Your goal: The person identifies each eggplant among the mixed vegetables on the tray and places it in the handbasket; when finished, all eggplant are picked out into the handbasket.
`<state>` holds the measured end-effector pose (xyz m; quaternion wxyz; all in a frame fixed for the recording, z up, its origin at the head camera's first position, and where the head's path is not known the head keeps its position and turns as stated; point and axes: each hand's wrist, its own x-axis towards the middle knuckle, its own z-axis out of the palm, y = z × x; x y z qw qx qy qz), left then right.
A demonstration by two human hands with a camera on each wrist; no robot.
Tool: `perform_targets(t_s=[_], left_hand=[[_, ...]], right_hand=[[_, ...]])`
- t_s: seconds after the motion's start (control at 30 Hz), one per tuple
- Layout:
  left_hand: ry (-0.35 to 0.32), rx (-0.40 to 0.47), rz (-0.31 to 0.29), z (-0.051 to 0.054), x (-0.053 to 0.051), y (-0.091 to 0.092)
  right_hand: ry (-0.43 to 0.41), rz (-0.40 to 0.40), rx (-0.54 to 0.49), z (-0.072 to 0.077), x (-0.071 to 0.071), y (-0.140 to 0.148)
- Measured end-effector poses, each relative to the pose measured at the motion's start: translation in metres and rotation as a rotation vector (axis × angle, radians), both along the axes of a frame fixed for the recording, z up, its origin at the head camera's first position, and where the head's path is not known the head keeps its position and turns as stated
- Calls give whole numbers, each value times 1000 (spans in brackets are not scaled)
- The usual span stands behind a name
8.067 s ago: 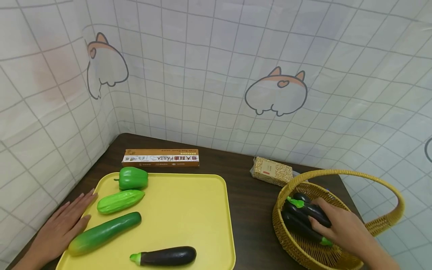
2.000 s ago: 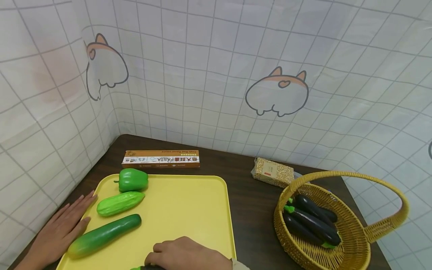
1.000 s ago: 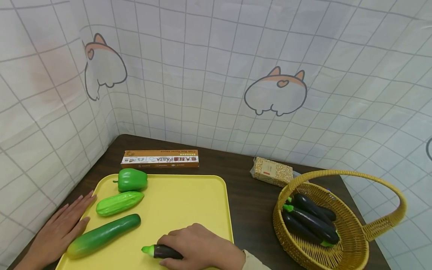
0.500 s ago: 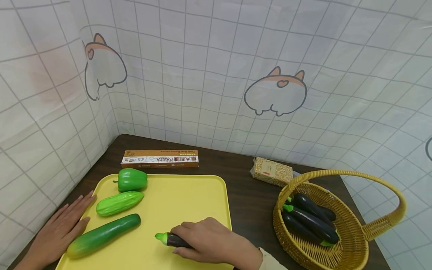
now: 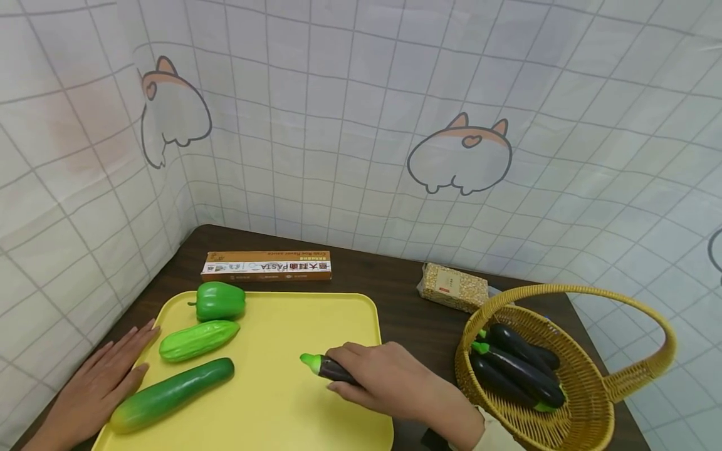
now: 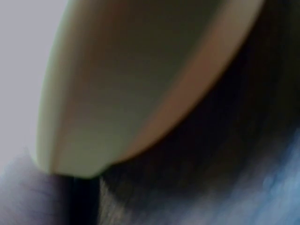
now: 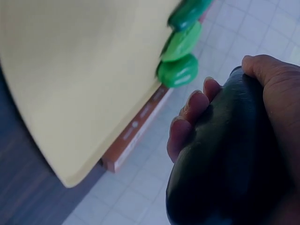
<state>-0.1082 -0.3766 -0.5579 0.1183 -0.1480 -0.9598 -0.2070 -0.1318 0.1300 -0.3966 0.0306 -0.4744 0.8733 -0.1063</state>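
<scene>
My right hand (image 5: 389, 379) grips a dark eggplant (image 5: 336, 369) over the right part of the yellow tray (image 5: 293, 332). Its green stem end points left, and my palm hides the rest in the head view. In the right wrist view, my fingers and thumb curl round the eggplant (image 7: 225, 154). My left hand (image 5: 101, 382) lies with straight fingers along the tray's left edge. Close to it on the tray are a green bell pepper (image 5: 220, 301), a light green bumpy gourd (image 5: 198, 341) and a long green cucumber-like vegetable (image 5: 172, 394). The left wrist view is too blurred to read.
A wicker basket (image 5: 470, 391) with a tall handle stands at the right, holding several eggplants (image 5: 521, 369). Behind the tray lies a pasta box (image 5: 266, 266). A bag of grain (image 5: 454, 287) lies near the back edge of the dark table (image 5: 406, 332).
My right hand took up the eggplant from the tray's front and carried it right and away from me. Earlier, that hand was in the basket on an eggplant. My left hand stayed put.
</scene>
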Motion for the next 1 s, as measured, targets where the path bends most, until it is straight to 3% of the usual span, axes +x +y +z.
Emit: perform_targets(t_s=[0.23, 0.47, 1.0], left_hand=[[3, -15, -1, 0, 0, 0], [5, -19, -1, -1, 0, 0], [-26, -22, 16, -3, -1, 1]], right_hand=[[4, -59, -33, 5, -5, 22], [74, -89, -72, 10, -8, 40], [75, -216, -58, 24, -8, 81]])
